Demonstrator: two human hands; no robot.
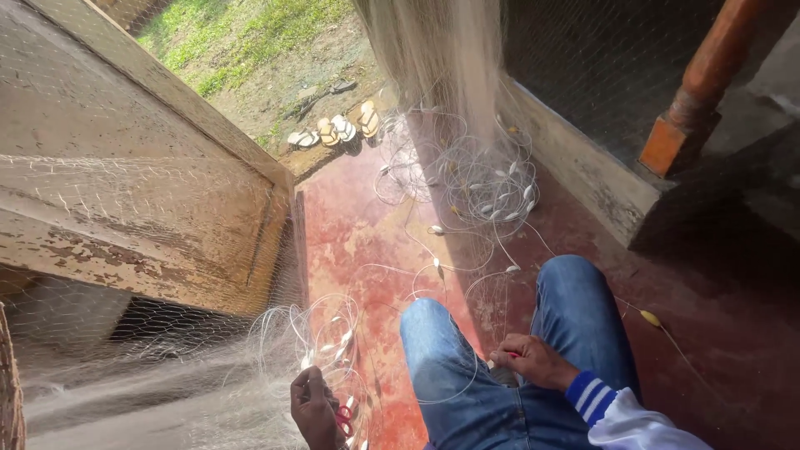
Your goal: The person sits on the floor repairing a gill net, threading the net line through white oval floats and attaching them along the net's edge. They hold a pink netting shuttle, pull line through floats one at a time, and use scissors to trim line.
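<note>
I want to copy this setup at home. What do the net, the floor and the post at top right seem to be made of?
The net looks like fine clear nylon line: pale, see-through, glinting in loops. The floor seems to be polished cement painted red, glossy with worn pale patches. The post looks like orange-painted wood or concrete on a square base; the picture leaves that open.

Fishing net point(167, 392): fine translucent monofilament mesh, pale, faintly glossy in sun. Floats point(512, 268) along cord: smooth white plastic. Floor point(350, 233): red-painted cement, polished, worn and blotchy. Wooden wall panel point(142, 192): weathered, rough, flaking paint. Jeans point(575, 308): blue denim, matt. Sleeve cuff point(590, 397): ribbed knit, blue with white stripes. Post point(708, 67): orange-painted, smooth.
</note>
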